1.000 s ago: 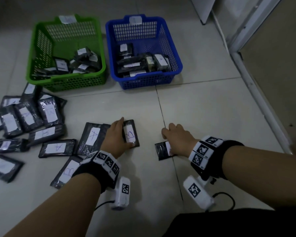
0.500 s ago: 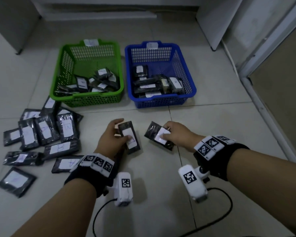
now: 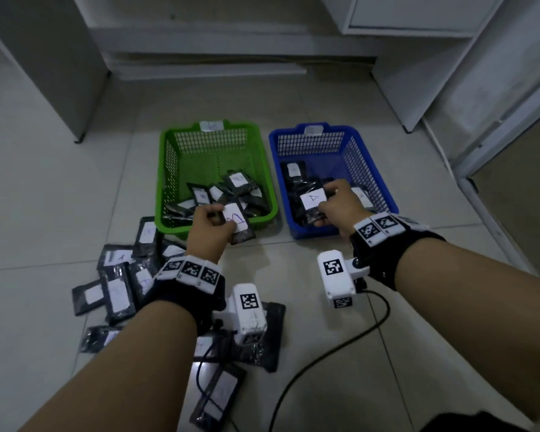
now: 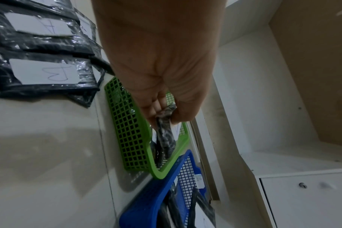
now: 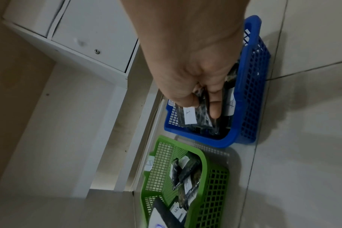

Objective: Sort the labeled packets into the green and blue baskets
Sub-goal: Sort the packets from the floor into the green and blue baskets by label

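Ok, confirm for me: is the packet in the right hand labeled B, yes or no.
No, the packet pinched by the right hand over the blue basket shows an A on its white label.

My left hand pinches a B packet over the near edge of the green basket. My right hand holds an A packet over the near half of the blue basket. Both baskets stand side by side on the floor, packets inside. Loose packets lie on the floor at my left.
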`<action>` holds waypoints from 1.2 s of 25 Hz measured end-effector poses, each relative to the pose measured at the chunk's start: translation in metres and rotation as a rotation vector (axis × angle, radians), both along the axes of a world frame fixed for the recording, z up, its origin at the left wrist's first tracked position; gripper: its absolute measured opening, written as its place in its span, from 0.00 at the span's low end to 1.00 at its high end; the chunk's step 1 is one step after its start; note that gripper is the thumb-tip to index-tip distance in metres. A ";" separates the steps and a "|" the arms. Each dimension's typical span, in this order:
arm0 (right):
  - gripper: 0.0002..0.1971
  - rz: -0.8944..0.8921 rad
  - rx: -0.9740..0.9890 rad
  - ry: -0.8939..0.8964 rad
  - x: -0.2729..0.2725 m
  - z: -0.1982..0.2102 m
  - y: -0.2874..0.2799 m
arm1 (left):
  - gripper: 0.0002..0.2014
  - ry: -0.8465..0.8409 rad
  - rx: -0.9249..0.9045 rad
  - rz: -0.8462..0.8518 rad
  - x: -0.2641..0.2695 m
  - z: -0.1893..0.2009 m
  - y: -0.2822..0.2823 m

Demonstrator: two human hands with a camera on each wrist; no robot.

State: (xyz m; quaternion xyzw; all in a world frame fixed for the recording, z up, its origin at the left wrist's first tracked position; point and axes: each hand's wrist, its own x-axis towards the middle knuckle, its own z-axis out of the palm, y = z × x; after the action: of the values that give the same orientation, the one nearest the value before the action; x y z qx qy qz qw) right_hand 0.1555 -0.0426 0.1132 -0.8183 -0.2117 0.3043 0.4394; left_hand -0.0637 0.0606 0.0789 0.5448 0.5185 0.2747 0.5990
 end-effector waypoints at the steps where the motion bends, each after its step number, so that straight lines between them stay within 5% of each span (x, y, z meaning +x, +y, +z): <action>1: 0.16 -0.018 -0.028 -0.027 0.003 0.000 -0.002 | 0.17 0.024 0.048 -0.018 -0.001 0.003 0.001; 5: 0.15 0.013 -0.065 -0.035 0.012 -0.016 0.005 | 0.12 0.126 0.172 -0.026 -0.008 0.009 0.023; 8: 0.13 0.104 -0.027 -0.030 0.022 -0.039 0.015 | 0.18 0.216 0.225 -0.015 -0.001 0.001 0.042; 14: 0.20 0.419 -0.374 -0.522 0.029 -0.058 0.021 | 0.22 0.524 0.505 -0.140 0.011 -0.024 0.069; 18: 0.15 0.518 -0.100 -0.609 0.001 -0.060 0.011 | 0.22 0.681 0.603 -0.161 0.013 -0.049 0.074; 21: 0.12 0.738 0.020 -0.472 -0.028 -0.066 0.000 | 0.17 0.643 0.691 -0.091 0.006 -0.064 0.062; 26: 0.14 1.319 -0.165 -0.409 -0.078 -0.090 -0.023 | 0.13 0.435 0.790 0.027 -0.032 -0.065 -0.006; 30: 0.34 1.635 -0.250 -0.563 -0.105 -0.106 -0.033 | 0.08 0.546 0.626 -0.067 -0.086 -0.071 -0.061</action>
State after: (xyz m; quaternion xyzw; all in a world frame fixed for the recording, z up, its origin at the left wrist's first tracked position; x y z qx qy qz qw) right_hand 0.0506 -0.0753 0.0072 -0.4968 -0.7982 0.3317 -0.0783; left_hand -0.1493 -0.0006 0.0082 0.7700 0.5318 0.2450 0.2536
